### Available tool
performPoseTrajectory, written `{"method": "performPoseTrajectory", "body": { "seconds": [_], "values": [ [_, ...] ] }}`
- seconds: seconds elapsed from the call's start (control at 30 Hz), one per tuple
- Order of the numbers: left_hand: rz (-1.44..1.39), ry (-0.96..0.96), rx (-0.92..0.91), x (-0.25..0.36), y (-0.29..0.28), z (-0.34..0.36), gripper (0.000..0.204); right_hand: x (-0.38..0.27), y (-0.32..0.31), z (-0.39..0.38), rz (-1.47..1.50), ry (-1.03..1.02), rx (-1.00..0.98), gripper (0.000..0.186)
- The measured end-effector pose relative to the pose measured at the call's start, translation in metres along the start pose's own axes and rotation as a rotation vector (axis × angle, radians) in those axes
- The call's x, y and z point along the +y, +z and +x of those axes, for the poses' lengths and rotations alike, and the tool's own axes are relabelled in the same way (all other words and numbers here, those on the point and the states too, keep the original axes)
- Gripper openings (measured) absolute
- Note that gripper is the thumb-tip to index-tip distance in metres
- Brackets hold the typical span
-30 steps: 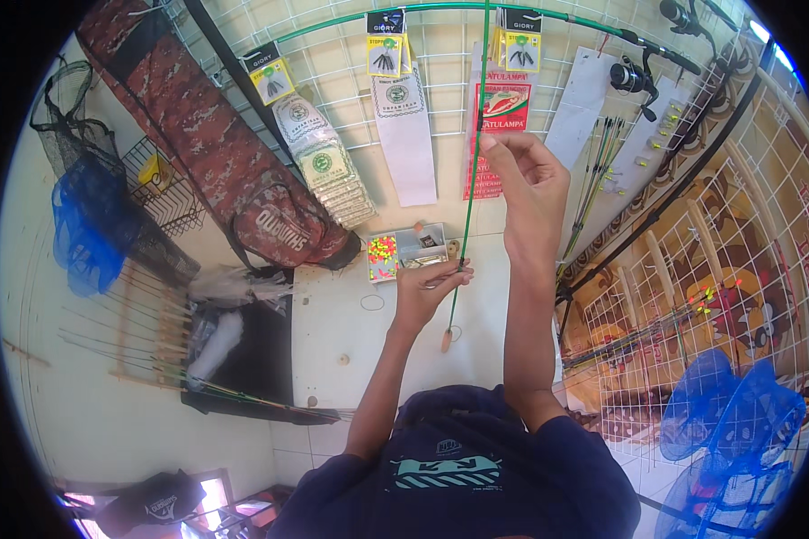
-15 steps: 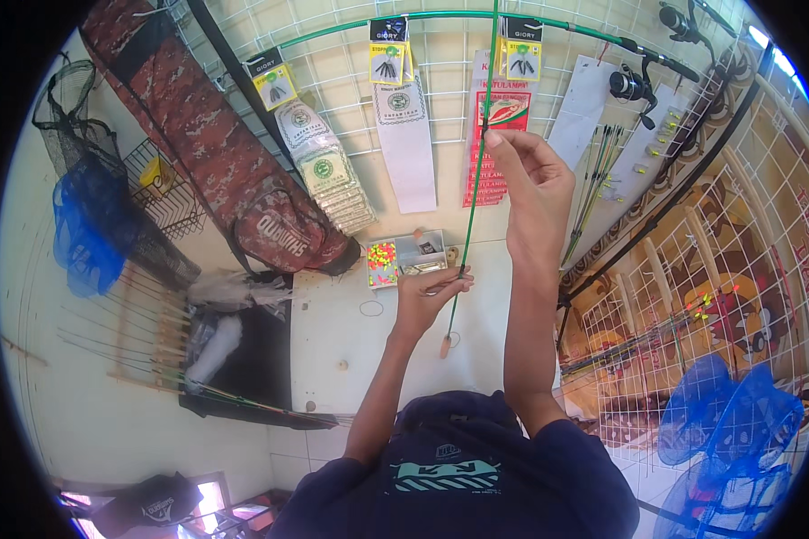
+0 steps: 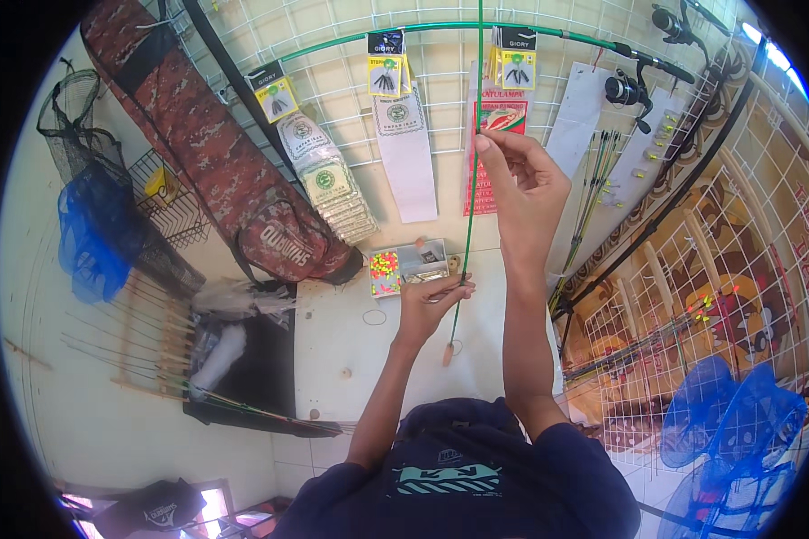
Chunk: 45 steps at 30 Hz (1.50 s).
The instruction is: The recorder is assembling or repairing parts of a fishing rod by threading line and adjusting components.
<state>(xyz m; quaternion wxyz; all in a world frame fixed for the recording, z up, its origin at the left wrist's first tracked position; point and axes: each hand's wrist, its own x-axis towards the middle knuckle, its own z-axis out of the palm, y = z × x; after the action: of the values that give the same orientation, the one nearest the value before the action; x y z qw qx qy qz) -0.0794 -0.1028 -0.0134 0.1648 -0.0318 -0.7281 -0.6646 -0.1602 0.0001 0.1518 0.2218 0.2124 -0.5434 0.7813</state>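
Note:
A thin green fishing rod [image 3: 472, 207] runs nearly upright in front of me, its upper end passing out of the top of the view. My right hand [image 3: 525, 184] pinches it between thumb and index finger at about chest-wall height, the other fingers loosely curled. Lower down, my left hand [image 3: 425, 305] is closed around the rod with thumb and fingers. Beneath that hand the rod narrows toward a small tan piece [image 3: 448, 356] over the white table [image 3: 342, 346]; whether the two are joined I cannot tell.
A compartment tray [image 3: 435, 244] with bright beads [image 3: 385, 274] stands at the table's back. Packaged tackle [image 3: 403, 135] and a green rod with a reel [image 3: 627, 88] hang on the wire grid. A camouflage rod bag [image 3: 202, 135] leans left; blue nets [image 3: 733, 413] hang right.
The rod's upper part has tipped slightly left, and my right hand has shifted a little left with it. Both hands keep their hold. The whole view has shifted slightly.

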Motion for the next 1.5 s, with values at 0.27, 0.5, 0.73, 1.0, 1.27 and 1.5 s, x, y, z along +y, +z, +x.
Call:
{"method": "performPoseTrajectory", "body": {
  "seconds": [0.27,0.5,0.73,1.0,1.27,1.5],
  "values": [
    [-0.009,0.002,-0.004,-0.002,0.001,0.0,0.023,-0.004,0.002,0.003,-0.191,-0.11,0.023,0.014],
    [0.013,0.008,-0.005,-0.001,0.003,-0.001,0.023,-0.001,0.003,0.001,-0.129,-0.16,0.046,0.011],
    [0.005,0.006,-0.005,-0.002,0.005,-0.003,0.022,0.002,0.004,-0.001,0.147,-0.022,0.035,0.008],
    [0.11,0.099,0.049,0.007,0.001,-0.01,0.02,-0.005,0.006,0.003,0.282,0.027,-0.01,0.009],
    [0.33,0.172,0.077,0.025,-0.012,-0.017,0.025,-0.034,0.0,0.012,0.294,-0.009,-0.073,0.014],
    [0.433,0.193,0.191,0.029,-0.054,-0.025,0.023,-0.038,-0.003,0.009,0.393,-0.011,-0.145,0.015]
  ]
}}
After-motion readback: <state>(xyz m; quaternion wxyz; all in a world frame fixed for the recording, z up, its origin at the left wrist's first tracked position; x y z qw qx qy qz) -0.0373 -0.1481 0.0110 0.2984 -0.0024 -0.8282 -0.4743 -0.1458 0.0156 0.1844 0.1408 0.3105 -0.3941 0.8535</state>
